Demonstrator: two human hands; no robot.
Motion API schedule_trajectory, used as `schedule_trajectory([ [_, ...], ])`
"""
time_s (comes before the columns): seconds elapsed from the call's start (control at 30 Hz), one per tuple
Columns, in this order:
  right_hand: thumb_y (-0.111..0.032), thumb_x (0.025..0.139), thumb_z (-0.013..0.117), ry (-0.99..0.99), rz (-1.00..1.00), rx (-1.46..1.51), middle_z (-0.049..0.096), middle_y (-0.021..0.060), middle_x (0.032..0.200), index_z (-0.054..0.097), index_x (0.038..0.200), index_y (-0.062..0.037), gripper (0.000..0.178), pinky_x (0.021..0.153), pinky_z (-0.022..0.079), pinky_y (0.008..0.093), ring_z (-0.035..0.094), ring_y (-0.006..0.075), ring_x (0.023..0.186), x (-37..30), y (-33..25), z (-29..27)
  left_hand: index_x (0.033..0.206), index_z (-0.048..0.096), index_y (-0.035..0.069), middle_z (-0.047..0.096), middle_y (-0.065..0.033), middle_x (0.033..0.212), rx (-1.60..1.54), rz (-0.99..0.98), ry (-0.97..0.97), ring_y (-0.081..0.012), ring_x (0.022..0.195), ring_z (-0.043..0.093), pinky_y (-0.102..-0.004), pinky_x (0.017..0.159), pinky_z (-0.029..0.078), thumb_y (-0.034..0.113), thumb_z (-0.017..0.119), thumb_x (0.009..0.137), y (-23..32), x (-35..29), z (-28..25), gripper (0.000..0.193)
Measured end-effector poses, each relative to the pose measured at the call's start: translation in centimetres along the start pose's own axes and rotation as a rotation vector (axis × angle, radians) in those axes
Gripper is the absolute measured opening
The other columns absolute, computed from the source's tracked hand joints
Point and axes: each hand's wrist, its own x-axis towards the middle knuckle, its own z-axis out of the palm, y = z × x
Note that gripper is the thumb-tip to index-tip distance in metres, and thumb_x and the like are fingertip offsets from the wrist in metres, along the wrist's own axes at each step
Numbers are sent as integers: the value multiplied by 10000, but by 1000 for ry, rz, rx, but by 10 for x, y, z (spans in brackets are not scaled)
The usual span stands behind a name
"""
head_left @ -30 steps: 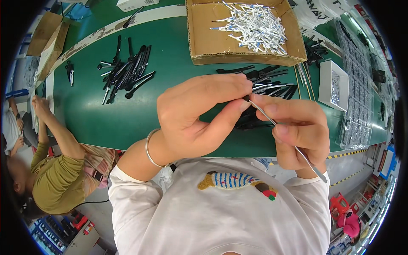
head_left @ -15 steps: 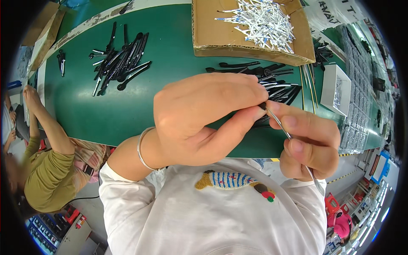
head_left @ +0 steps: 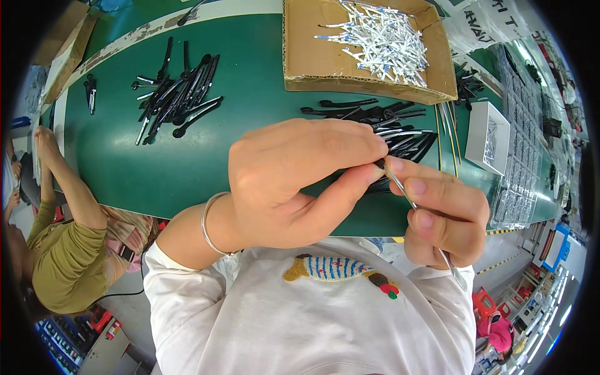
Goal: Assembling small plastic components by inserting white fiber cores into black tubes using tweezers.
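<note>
In front of my chest, my left hand (head_left: 300, 181) is closed, its thumb and fingertips pinching a small black part (head_left: 380, 163) that they mostly cover. My right hand (head_left: 447, 212) grips a slim silver metal tool (head_left: 403, 190), whose thin end meets the black part. The tool's other end widens below my fingers; whether it is a pair of tweezers I cannot make out. Behind my hands lies a pile of long black parts with rounded ends (head_left: 409, 140), partly hidden by my left hand.
A cardboard box (head_left: 375, 87) of white strips stands at the back. Left of it, more black parts (head_left: 181, 94) lie heaped on the green table (head_left: 250, 62). At the right are thin rods (head_left: 449, 137), a small white box (head_left: 487, 159) and clear trays (head_left: 522, 137). A co-worker (head_left: 72, 250) sits at left.
Both hands have shifted slightly left and down in view, with the tool still against the black part. The box and piles appear a little displaced, as the view has moved slightly.
</note>
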Motion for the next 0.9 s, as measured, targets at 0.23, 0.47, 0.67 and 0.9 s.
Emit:
schedule_trajectory([
  [0.23, 144, 669, 669, 13, -17, 14, 543, 232, 1006, 512, 852, 78, 251, 802, 562, 453, 619, 446, 940, 2, 2, 0, 948, 618, -88, 670, -202, 924, -9, 23, -5, -326, 879, 668, -370, 769, 545, -99, 599, 747, -3, 1, 2, 202],
  [0.47, 137, 669, 667, 29, -107, 2, 539, 237, 1000, 510, 842, 82, 240, 784, 569, 453, 623, 451, 920, 2, 8, 0, 950, 598, -105, 659, -227, 919, -24, 59, -15, -355, 881, 661, -406, 781, 544, -94, 574, 772, -3, 1, 1, 180],
  [0.67, 101, 683, 668, 22, -129, -38, 555, 237, 980, 519, 817, 86, 201, 741, 583, 437, 632, 439, 897, 5, 9, -2, 940, 608, -98, 663, -217, 906, 13, 25, -21, -348, 873, 664, -399, 777, 545, -95, 586, 758, -1, 0, 2, 184],
  [0.9, 150, 693, 576, -217, 167, -24, 621, 196, 825, 540, 725, 22, 137, 683, 582, 432, 665, 374, 843, 23, 3, -30, 887, 635, -80, 677, -191, 862, 343, 147, -107, -341, 813, 676, -377, 721, 553, -95, 611, 717, 2, 10, -1, 173],
])
